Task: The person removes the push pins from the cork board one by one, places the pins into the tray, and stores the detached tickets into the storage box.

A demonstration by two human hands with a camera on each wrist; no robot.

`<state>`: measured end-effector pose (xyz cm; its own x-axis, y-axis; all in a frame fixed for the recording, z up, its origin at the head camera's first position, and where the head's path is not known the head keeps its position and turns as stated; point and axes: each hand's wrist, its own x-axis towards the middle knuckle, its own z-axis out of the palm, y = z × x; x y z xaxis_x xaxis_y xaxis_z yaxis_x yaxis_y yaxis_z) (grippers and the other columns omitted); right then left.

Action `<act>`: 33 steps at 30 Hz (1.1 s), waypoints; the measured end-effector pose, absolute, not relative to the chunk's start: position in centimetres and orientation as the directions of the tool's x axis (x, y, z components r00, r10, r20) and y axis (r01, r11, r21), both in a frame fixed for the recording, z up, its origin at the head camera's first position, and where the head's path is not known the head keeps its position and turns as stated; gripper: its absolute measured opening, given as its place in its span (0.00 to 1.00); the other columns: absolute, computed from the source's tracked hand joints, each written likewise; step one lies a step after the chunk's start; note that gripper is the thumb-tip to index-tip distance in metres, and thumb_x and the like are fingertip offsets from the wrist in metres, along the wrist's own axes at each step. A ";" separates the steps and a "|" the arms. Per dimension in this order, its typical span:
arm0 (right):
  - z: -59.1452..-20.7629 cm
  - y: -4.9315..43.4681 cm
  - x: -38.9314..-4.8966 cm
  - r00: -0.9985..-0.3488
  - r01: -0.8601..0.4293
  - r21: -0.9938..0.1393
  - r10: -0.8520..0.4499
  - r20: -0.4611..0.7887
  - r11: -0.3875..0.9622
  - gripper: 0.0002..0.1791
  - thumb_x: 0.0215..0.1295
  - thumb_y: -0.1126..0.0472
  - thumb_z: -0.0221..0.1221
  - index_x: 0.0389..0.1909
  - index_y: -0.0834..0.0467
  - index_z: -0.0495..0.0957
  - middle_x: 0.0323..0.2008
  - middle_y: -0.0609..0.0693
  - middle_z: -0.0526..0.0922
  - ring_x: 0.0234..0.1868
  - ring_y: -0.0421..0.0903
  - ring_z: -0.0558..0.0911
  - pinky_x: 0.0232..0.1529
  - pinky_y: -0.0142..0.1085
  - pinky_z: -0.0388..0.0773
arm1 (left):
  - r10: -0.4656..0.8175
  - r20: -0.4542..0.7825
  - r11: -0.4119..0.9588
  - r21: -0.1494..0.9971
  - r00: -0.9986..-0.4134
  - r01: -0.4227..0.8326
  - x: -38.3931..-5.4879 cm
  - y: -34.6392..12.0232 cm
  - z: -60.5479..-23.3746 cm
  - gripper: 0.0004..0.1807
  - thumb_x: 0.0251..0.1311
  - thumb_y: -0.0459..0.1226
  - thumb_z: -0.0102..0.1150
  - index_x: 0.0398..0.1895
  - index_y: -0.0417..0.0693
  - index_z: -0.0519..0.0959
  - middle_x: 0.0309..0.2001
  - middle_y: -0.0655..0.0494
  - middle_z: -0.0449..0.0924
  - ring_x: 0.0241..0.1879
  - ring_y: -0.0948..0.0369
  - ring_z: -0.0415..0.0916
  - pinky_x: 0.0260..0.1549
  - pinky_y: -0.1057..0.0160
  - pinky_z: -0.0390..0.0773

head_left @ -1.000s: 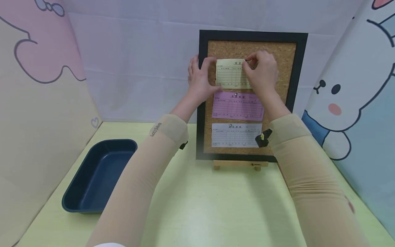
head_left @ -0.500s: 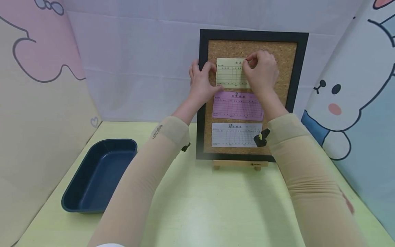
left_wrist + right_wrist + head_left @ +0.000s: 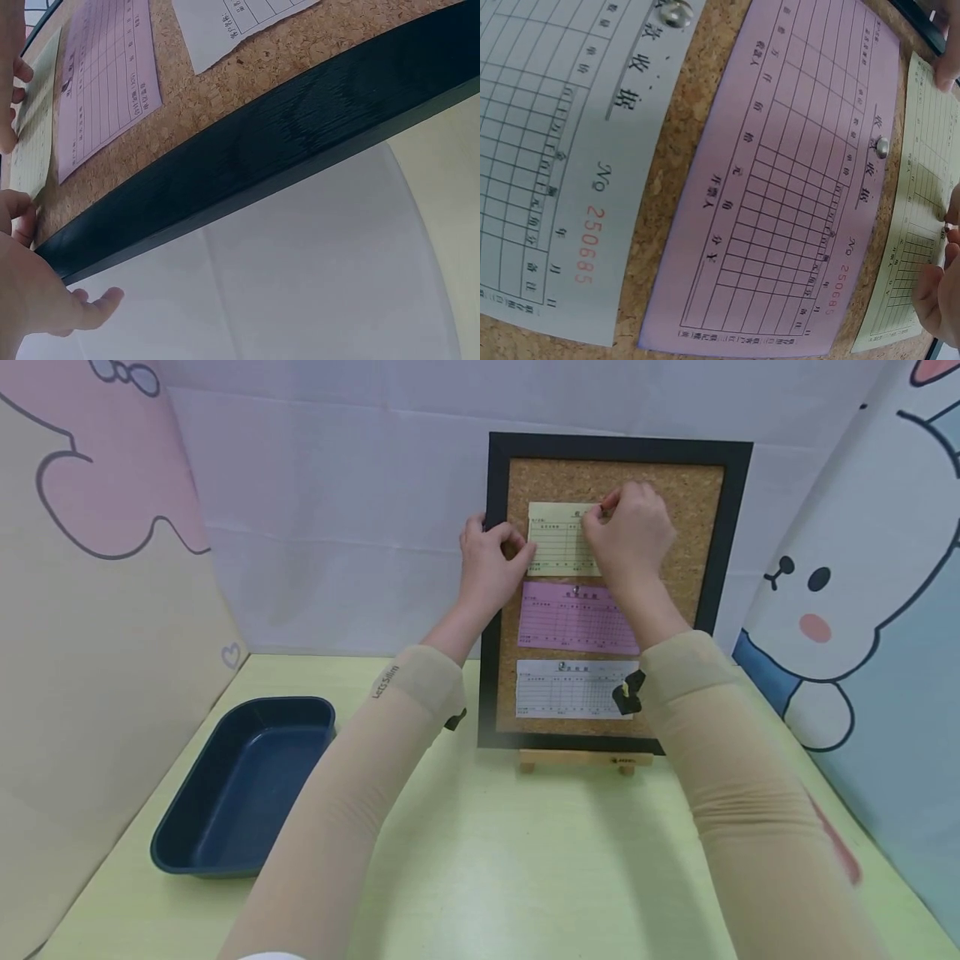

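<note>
A black-framed corkboard (image 3: 611,483) stands upright on a small wooden easel (image 3: 585,758). Highest on it lies a yellow receipt slip (image 3: 555,539), above a pink slip (image 3: 577,618) and a white slip (image 3: 573,693). My right hand (image 3: 633,531) covers the yellow slip's right part, thumb and forefinger pinching a tiny pushpin at its top edge, mostly hidden by the fingers. My left hand (image 3: 491,564) is at the frame's left side, thumb and forefinger pinching the yellow slip's left edge. In the left wrist view, its other fingers (image 3: 97,309) extend beyond the frame's outer side.
A dark blue tray (image 3: 243,785) sits on the pale table (image 3: 480,860) at the left. Silver pushpins (image 3: 883,147) hold the pink and white slips. A white cloth (image 3: 322,527) hangs behind, with printed cartoon panels on both sides.
My left thumb has moved up from the yellow slip's lower left corner to meet the forefinger. The right hand has turned and shifted slightly left, staying at the slip's top edge.
</note>
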<state>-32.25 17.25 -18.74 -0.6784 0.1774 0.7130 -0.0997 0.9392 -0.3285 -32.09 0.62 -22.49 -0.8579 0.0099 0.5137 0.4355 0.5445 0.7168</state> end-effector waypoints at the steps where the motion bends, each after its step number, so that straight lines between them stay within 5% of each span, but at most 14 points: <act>1: -18.7 17.2 -32.2 -0.680 -0.099 -0.321 0.171 0.713 0.942 0.16 0.65 0.53 0.48 0.39 0.61 0.77 0.39 0.56 0.79 0.40 0.53 0.77 0.38 0.48 0.74 | 0.009 0.517 0.540 0.718 -0.856 0.439 -32.1 0.6 -22.5 0.12 0.62 0.44 0.58 0.27 0.47 0.75 0.70 0.47 0.53 0.72 0.55 0.43 0.67 0.62 0.55; 33: -18.8 17.8 -32.0 -0.650 -0.178 -0.331 0.142 0.747 0.927 0.18 0.65 0.51 0.49 0.38 0.63 0.76 0.38 0.59 0.78 0.38 0.57 0.77 0.37 0.49 0.72 | -0.025 0.488 0.462 0.780 -0.872 0.423 -31.8 1.0 -22.2 0.10 0.60 0.42 0.61 0.30 0.44 0.79 0.70 0.48 0.52 0.70 0.57 0.53 0.65 0.67 0.57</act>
<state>-31.99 17.80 -18.80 -0.6497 0.1420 0.7468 -0.1776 0.9269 -0.3307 -31.78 1.05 -22.19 -0.8723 -0.0249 0.4883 0.4232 0.4615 0.7797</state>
